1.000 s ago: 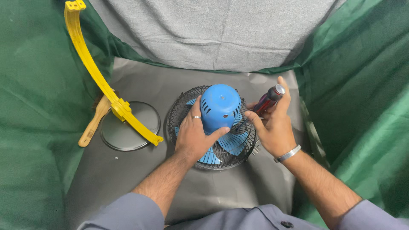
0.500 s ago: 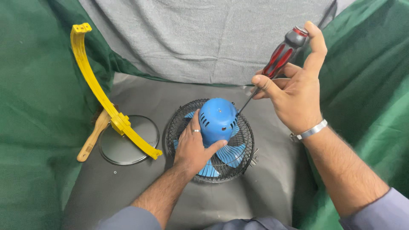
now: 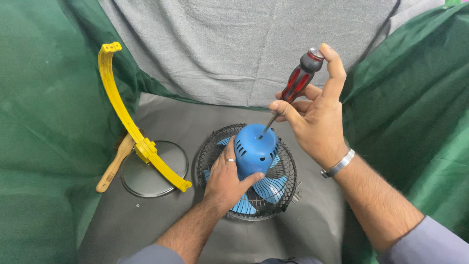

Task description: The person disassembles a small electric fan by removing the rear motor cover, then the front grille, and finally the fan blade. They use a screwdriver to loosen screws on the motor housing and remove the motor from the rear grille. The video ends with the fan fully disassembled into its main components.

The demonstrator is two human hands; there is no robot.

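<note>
Item count: 1 fan assy, consisting of 1 blue motor housing [image 3: 255, 152], 1 black wire guard [image 3: 288, 188] and blue blades [image 3: 273, 187] inside the guard; 1 screwdriver [image 3: 299, 80] w/ red-black handle; 1 yellow curved bracket [image 3: 128, 120]; 1 round dark base plate [image 3: 151, 171]; 1 wooden-handled brush [image 3: 113, 166]; 1 small screw [image 3: 138, 206] loose near the plate. Surface: the bench [image 3: 122, 225] is covered w/ dark grey sheet; grey cloth [image 3: 234, 49] hangs at the back, green cloth [image 3: 44, 122] closes in left and right sides. Fan assy lies at bench centre, guard face-down, motor housing pointing up. Bracket stands on the plate, upper end leaning against the green cloth; brush lies just beside the plate, partly behind the bracket. Pose: my left hand [image 3: 227, 178] is laid over the guard, thumb and fingers closed round the housing's lower side, grip clamped on the housing, ring on one finger. My right hand [image 3: 317, 122] is raised above the fan, wrist w/ metal bangle, grip clamped on the screwdriver, thumb capping the handle end, fingers pinching the shaft. Screwdriver is tilted, tip down-left, touching the top of the housing.
</note>
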